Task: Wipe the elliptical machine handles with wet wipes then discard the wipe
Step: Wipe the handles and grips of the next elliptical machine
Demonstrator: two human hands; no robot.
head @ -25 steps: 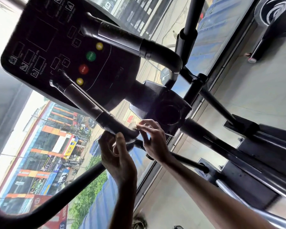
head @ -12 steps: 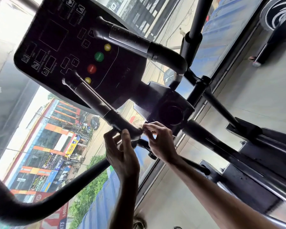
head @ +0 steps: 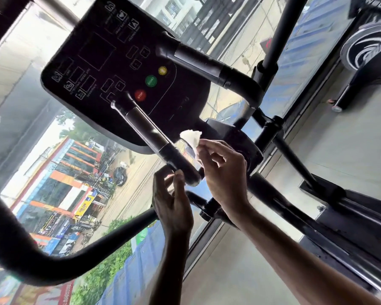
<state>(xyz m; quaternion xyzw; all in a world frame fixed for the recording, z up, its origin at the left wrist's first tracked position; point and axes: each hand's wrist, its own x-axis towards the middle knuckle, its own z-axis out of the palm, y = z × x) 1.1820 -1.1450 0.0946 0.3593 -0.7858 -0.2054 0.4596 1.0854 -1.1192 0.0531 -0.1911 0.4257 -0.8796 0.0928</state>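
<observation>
The elliptical's near fixed handle (head: 154,137) runs diagonally below the black console (head: 119,69), with a metal sensor strip and a black foam grip lower down. A crumpled white wet wipe (head: 190,137) stands just right of that handle. My right hand (head: 222,170) pinches the wipe's lower end between thumb and fingers. My left hand (head: 172,201) is under the handle's lower bend, its fingertips pinching a small pale bit of wipe against the grip. A second fixed handle (head: 209,67) curves off the console's right side.
A long black moving arm (head: 59,258) sweeps across the lower left. Another upright arm (head: 282,29) rises at the upper right. The machine's frame and pedal rails (head: 343,216) fill the right. Large windows lie ahead, and another machine (head: 370,53) stands at the far right.
My right hand has lifted the wipe off the handle's lower bend, so the white wad now shows above my fingers. My left hand stays under the bend. The view has shifted.
</observation>
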